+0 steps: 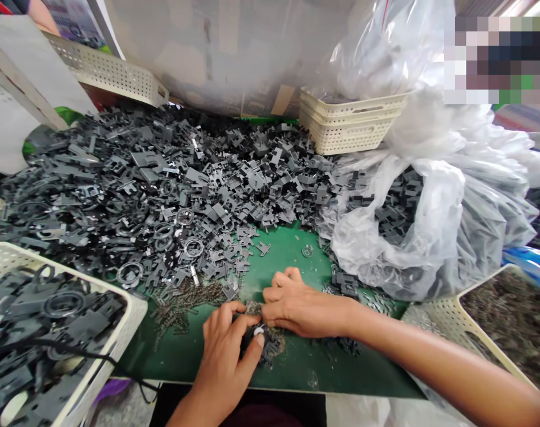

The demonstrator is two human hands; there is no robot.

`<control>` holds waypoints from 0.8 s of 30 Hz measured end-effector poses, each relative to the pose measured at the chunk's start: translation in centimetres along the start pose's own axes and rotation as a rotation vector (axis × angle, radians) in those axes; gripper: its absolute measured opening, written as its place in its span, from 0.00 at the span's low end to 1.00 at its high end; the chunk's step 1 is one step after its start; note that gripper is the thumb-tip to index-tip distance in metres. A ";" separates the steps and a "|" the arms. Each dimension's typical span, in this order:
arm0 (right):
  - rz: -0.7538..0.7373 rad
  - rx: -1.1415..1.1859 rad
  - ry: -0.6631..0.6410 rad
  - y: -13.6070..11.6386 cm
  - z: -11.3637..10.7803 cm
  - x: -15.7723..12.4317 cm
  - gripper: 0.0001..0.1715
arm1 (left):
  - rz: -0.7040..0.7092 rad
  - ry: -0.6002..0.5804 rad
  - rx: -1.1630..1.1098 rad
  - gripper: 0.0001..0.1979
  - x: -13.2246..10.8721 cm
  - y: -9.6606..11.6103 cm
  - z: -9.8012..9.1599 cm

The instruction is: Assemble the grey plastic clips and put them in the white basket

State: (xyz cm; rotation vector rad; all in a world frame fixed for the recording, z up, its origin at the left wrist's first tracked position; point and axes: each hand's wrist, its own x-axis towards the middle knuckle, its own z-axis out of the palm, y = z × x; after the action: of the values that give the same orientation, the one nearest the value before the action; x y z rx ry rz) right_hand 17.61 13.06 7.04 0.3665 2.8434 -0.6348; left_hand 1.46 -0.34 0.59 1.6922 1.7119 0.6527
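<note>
1. Pinching a small dark plastic part (270, 347) near the front edge of the green surface (296, 370), the left hand (223, 362) has its thumb and fingers closed around it, with a white nub (258, 330) showing at the fingertips.
2. The right hand (303, 307) lies curled just beside the left, its fingers against a clump of tiny brownish screws (253, 308) on top of the part. Whether it is clamped on anything, I cannot tell.
3. The part looks light, thin and stiff, so its edges seem the best place to take hold. Its small size and smooth face could make it slippery, and the screws look fiddly to pick up singly.
4. A large heap of flat dark grey parts (163, 178) and rings covers the back of the surface. A lone ring (307, 251) sits on the bare green, and more tiny screws (185, 302) lie scattered left of the hands.
5. At the front left corner, a cream perforated basket (131, 308) holds similar dark parts. A basket of screws (469, 314) sits off the right edge, with stacked baskets (350, 121) and a clear plastic bag (407, 237) of dark parts at the back right.
6. No brand or label can be read on any of these things.
</note>
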 end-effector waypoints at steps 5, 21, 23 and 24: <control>-0.005 -0.041 0.047 -0.3 0.1 -0.4 0.14 | 0.001 0.012 0.019 0.11 0.0 -0.1 0.1; 0.029 0.387 -0.068 1.0 1.1 -0.2 0.07 | 0.014 0.021 0.025 0.11 0.0 0.0 0.0; -0.012 0.395 -0.094 1.1 0.9 0.1 0.07 | 0.016 0.023 0.031 0.11 0.0 0.0 0.0; -0.025 0.388 -0.114 1.2 0.7 0.3 0.07 | 0.019 0.029 0.037 0.11 0.0 -0.1 0.1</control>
State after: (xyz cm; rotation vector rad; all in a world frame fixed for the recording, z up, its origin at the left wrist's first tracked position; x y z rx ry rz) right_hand 17.79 13.83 5.94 0.3418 2.6115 -1.1766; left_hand 1.48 -0.34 0.50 1.7344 1.7396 0.6618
